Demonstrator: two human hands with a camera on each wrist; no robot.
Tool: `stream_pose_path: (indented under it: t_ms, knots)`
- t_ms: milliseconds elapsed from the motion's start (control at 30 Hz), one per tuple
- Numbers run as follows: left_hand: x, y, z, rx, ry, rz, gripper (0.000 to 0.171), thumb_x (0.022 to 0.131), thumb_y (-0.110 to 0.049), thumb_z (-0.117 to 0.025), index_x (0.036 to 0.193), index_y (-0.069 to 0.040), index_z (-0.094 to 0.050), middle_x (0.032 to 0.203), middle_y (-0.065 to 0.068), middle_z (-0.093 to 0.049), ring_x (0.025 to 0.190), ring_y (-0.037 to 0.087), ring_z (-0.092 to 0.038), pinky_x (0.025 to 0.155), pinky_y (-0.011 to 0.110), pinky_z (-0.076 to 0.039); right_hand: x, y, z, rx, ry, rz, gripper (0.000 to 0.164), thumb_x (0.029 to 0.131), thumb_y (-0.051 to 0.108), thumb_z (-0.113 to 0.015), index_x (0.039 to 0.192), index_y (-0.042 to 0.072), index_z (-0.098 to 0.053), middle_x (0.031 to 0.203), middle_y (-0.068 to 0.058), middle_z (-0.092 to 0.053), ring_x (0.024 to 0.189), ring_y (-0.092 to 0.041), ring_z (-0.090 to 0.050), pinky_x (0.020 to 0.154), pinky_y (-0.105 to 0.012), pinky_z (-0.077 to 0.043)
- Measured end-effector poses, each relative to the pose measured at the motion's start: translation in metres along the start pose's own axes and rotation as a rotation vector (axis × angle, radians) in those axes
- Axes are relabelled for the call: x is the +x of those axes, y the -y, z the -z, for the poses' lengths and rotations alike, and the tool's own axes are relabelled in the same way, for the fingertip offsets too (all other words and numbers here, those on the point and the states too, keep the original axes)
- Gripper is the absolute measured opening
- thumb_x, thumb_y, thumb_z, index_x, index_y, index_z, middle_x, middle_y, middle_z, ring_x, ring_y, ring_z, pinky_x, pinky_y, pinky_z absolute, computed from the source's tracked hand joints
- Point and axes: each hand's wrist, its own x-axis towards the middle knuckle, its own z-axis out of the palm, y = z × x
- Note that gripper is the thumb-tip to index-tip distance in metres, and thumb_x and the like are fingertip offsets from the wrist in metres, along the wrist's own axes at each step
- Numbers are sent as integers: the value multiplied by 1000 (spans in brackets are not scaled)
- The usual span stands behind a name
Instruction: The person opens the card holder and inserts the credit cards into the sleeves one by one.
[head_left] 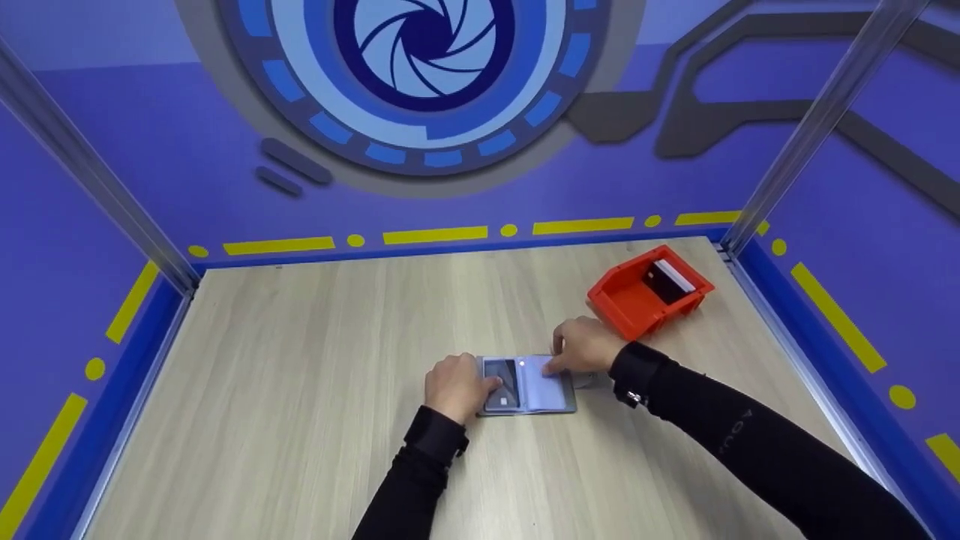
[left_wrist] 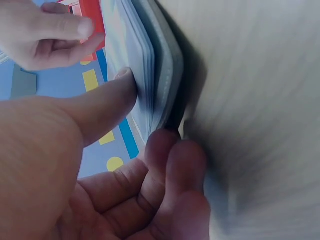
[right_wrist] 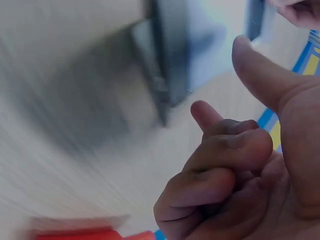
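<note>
An open card holder (head_left: 546,391) with a grey cover and clear sleeve pages lies on the table. A dark card (head_left: 499,401) shows in its left side; the right side looks pale. My left hand (head_left: 454,386) grips the holder's left edge. In the left wrist view, the thumb lies on the stacked sleeves (left_wrist: 142,55) and the fingertips (left_wrist: 187,162) are at the cover's underside. My right hand (head_left: 589,345) is over the holder's upper right corner, thumb extended above the pale page (right_wrist: 212,42) and other fingers loosely bent, with nothing visible between them.
An orange-red bin (head_left: 626,304) stands at the back right, just beyond my right hand, with cards (head_left: 670,281) leaning inside it. Blue-purple panels (head_left: 450,210) with metal corner posts (head_left: 787,150) enclose the wooden table (head_left: 315,360) at the back and sides.
</note>
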Motion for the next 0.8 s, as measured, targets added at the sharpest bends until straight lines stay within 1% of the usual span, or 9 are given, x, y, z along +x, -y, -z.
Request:
stream_pose_path:
  t_ms: [133,200,300,433,533,600,700,800]
  knots:
    - [0,1,-1,-2,-12,-2,44,88,-40,-93,71,-11,-66,68,-2,-51,62,17,-48,56,36,-37,5,-3,-10,5,-7,-22,36,90,43,-93,110,16,-78,104,-5,-72,98,-26,-62,86,-39,-53]
    - [0,1,-1,2,-13,-4,44,87,-41,-93,71,-11,-66,69,-1,-53,63,17,-49,56,37,-38,8,-3,-13,7,-19,-14,36,91,40,-92,114,16,-79,108,-5,-72,101,-27,-61,91,-42,-54]
    - [0,1,0,13,-11,-6,42,88,-42,-93,76,-9,-69,71,1,-58,65,18,-52,58,39,-42,10,-3,-17,13,-39,52,31,94,34,-90,117,15,-81,110,-5,-75,101,-26,-61,97,-46,-55]
    - [-1,0,2,23,-10,-10,43,88,-44,-93,80,-8,-71,74,4,-63,67,20,-56,61,42,-47,6,2,-19,1,-74,129,24,96,26,-88,116,13,-83,113,-7,-79,103,-26,-63,103,-50,-55]
    - [0,-1,3,27,-9,-10,43,88,-44,-92,79,-8,-70,74,3,-62,67,20,-56,61,42,-47,5,6,-19,-16,-106,138,22,95,24,-88,112,12,-83,112,-9,-77,102,-27,-62,100,-50,-54]
    - [0,0,3,26,-3,-8,43,89,-44,-92,79,-9,-69,74,2,-61,66,20,-56,61,41,-46,6,5,-19,-12,-109,135,21,93,24,-89,108,12,-82,106,-8,-75,98,-27,-61,93,-47,-53]
    - [0,0,2,25,3,-4,43,89,-44,-92,80,-8,-70,73,2,-61,66,19,-56,60,40,-45,9,1,-18,26,-73,112,19,94,26,-90,102,14,-78,98,-5,-72,93,-25,-60,84,-39,-50]
    - [0,0,2,20,1,-7,43,89,-44,-92,80,-8,-71,72,2,-61,66,19,-56,60,40,-45,11,-4,-17,74,-12,92,17,97,27,-87,99,13,-77,95,-3,-71,90,-22,-61,80,-34,-48]
